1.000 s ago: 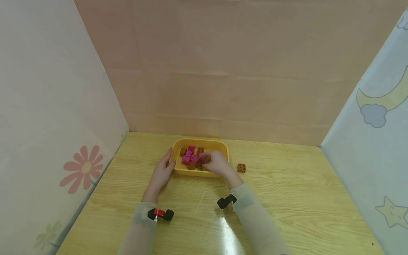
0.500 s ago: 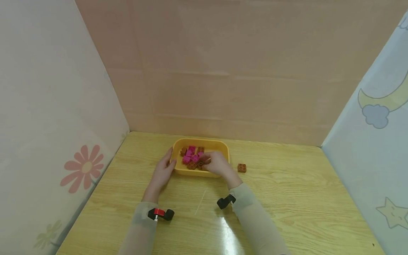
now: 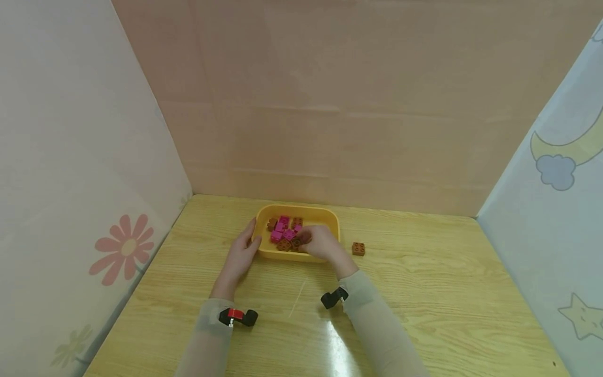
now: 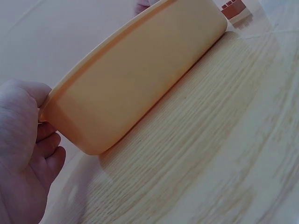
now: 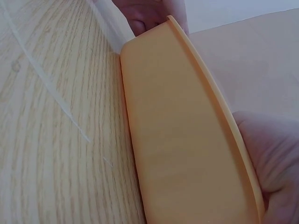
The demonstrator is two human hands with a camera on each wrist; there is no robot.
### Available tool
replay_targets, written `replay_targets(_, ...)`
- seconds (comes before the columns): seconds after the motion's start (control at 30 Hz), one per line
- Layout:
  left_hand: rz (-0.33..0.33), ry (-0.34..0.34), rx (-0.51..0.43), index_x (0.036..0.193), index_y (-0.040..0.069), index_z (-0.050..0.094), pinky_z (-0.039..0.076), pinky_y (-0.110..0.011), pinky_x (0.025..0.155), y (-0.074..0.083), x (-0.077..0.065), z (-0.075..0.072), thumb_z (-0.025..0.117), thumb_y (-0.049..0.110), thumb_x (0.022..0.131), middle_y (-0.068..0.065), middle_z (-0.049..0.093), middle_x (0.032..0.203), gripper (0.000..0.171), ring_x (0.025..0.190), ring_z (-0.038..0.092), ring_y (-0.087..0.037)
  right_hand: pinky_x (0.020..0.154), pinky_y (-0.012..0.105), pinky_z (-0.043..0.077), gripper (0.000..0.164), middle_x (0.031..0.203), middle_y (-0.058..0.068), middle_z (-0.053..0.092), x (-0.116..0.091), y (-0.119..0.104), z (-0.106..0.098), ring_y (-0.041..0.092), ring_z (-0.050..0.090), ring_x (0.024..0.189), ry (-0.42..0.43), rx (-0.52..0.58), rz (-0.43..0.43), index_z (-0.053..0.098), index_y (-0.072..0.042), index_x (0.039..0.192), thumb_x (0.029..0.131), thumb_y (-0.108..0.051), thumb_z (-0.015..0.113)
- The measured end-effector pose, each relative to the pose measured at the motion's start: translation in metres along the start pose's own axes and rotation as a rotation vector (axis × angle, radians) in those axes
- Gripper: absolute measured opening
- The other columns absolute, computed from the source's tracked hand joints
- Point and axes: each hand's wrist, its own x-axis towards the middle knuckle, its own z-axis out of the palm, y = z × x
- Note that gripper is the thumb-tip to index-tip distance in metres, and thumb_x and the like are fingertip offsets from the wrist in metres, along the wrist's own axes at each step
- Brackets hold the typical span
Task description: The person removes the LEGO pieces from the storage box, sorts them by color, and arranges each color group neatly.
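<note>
A yellow plastic tray (image 3: 297,256) holds several pink toy bricks (image 3: 278,235) and brown toy bricks (image 3: 284,245). My left hand (image 3: 242,251) grips the tray's left end, thumb at the rim and fingers curled below it, as the left wrist view shows on the tray wall (image 4: 126,88). Inside the tray's right half, my right hand (image 3: 322,243) reaches down with bent fingers beside a brown brick (image 3: 296,242). Its fingertips are mostly hidden, and whether they pinch a brick does not show. The tray wall (image 5: 182,126) blocks them in the right wrist view.
One brown brick (image 3: 358,248) lies on the wooden table (image 3: 424,293) just right of the tray. A plain backdrop (image 3: 330,131) rises behind the table, with printed panels at both sides. The table's far edge runs close behind the tray.
My right hand stays in the tray, its fingers shifting slightly among the bricks. A pink brick beside its fingertips shows more plainly. My left hand keeps its grip on the tray.
</note>
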Motion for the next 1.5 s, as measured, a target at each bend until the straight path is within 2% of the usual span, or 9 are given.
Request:
replay_targets(0.3,-0.004,-0.001,-0.016,0.169,0.004,0.026,0.019,-0.047,0.132,-0.001,-0.001,0.0,0.052,0.019,0.114,-0.014,0.021,0.176,0.062,0.163,0.018,-0.03,0.092,0.045,0.061,0.028,0.109,0.008,0.076,-0.002,-0.002,0.0,0.027,0.071,0.104,0.003,0.003,0.038,0.077,-0.005,0.119,0.093,-0.013,0.085)
replay_targets(0.6,-0.01,-0.001,-0.014,0.169,0.002,0.026,0.019,-0.05,0.132,-0.001,-0.001,0.001,0.052,0.017,0.114,-0.015,0.021,0.176,0.063,0.163,0.018,-0.032,0.084,0.038,0.064,0.027,0.109,0.008,0.076,-0.003,0.006,0.0,0.023,0.074,0.1,0.007,0.111,-0.003,0.075,-0.005,0.118,0.093,-0.012,0.084)
replay_targets(0.87,-0.024,-0.001,-0.015,0.169,0.004,0.026,0.019,-0.047,0.132,0.0,-0.002,0.001,0.052,0.016,0.114,-0.012,0.021,0.176,0.062,0.163,0.018,-0.029,0.088,0.037,0.062,0.033,0.112,0.004,0.073,-0.005,0.009,-0.001,0.02,0.069,0.104,0.038,0.182,-0.04,0.071,-0.007,0.125,0.095,-0.016,0.081)
replay_targets(1.03,-0.027,0.003,-0.014,0.169,0.005,0.028,0.019,-0.046,0.132,0.001,-0.002,0.001,0.053,0.018,0.114,-0.009,0.023,0.176,0.062,0.163,0.019,-0.027,0.089,0.042,0.063,0.033,0.119,0.004,0.073,-0.006,0.011,-0.002,0.026,0.069,0.113,0.087,0.274,-0.065,0.073,-0.01,0.128,0.096,-0.016,0.079)
replay_targets(1.17,-0.019,0.003,-0.015,0.17,0.006,0.027,0.019,-0.046,0.132,0.001,-0.002,0.0,0.052,0.02,0.114,-0.009,0.022,0.176,0.062,0.163,0.018,-0.028,0.096,0.048,0.06,0.035,0.123,0.004,0.071,-0.006,0.013,-0.005,0.031,0.067,0.119,0.163,0.355,-0.075,0.073,-0.009,0.131,0.096,-0.014,0.078)
replay_targets(1.3,-0.022,0.0,-0.018,0.17,0.007,0.027,0.019,-0.046,0.132,0.0,-0.003,-0.001,0.052,0.022,0.115,-0.008,0.022,0.177,0.063,0.163,0.018,-0.027,0.098,0.049,0.06,0.038,0.128,0.006,0.068,-0.007,0.015,-0.01,0.034,0.066,0.122,0.213,0.454,-0.079,0.072,-0.008,0.135,0.097,-0.01,0.076)
replay_targets(1.5,-0.017,-0.005,-0.021,0.17,0.007,0.027,0.019,-0.048,0.132,-0.001,-0.001,-0.001,0.052,0.022,0.115,-0.009,0.021,0.177,0.062,0.163,0.018,-0.029,0.1,0.047,0.058,0.047,0.136,0.011,0.062,-0.01,0.014,-0.016,0.035,0.062,0.128,0.235,0.566,-0.06,0.064,-0.005,0.144,0.099,-0.01,0.076)
